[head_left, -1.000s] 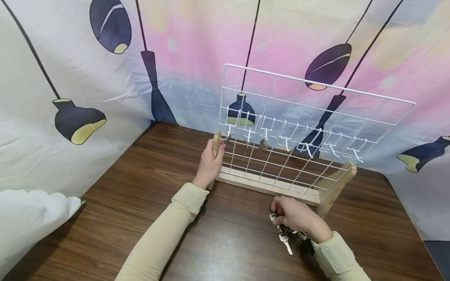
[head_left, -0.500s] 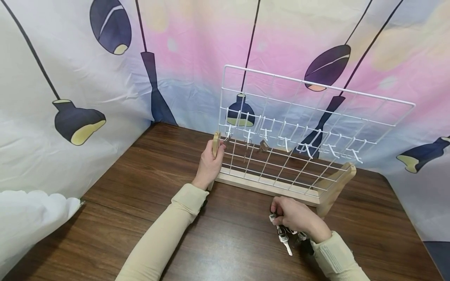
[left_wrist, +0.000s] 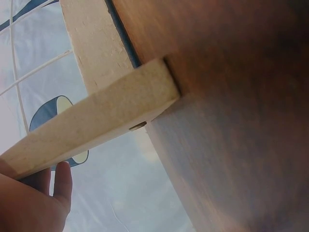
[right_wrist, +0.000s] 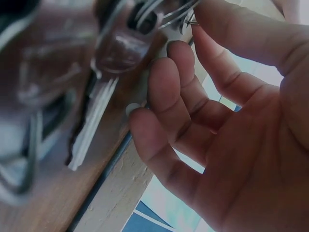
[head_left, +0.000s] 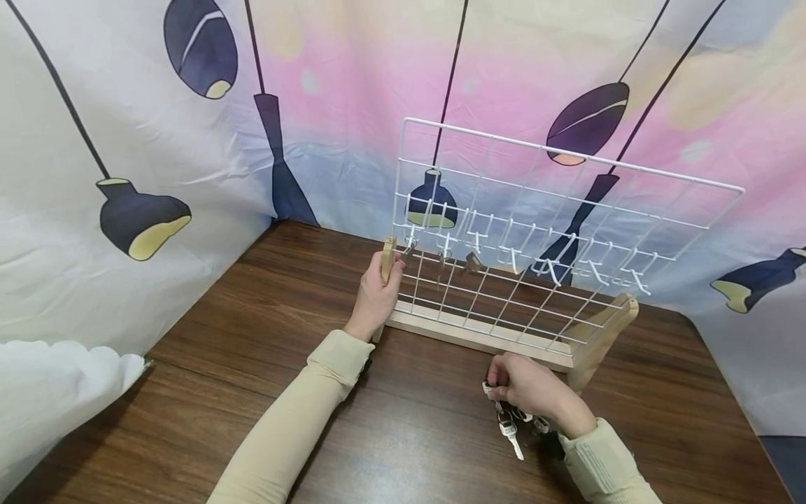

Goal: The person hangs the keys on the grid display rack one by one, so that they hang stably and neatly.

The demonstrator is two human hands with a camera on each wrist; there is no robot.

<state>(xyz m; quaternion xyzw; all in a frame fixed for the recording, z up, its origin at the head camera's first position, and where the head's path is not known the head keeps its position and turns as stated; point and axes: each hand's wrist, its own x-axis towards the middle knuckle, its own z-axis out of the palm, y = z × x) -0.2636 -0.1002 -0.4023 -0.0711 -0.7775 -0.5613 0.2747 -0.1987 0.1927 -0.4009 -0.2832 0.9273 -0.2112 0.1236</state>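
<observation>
My left hand (head_left: 373,294) grips the left wooden side piece (head_left: 387,260) of a white wire grid rack (head_left: 569,149). In the left wrist view, the fingers (left_wrist: 63,186) lie against that wooden side piece (left_wrist: 96,116). In front of the rack's wooden base (head_left: 478,339), thumb and forefinger of my right hand (head_left: 535,388) pinch a bunch of keys (head_left: 508,432) near its ring. The keys dangle below the hand. Up close in the right wrist view, a silver key (right_wrist: 94,123) hangs blurred beside the loosely bent other fingers. Part of the bunch is hidden behind the hand.
A row of white hooks (head_left: 511,260) crosses the grid. Small keys (head_left: 474,262) hang from the leftmost hooks. The rack's right wooden side piece (head_left: 604,339) stands just beyond the right hand. A patterned cloth (head_left: 352,84) closes off the back of the brown table (head_left: 252,364).
</observation>
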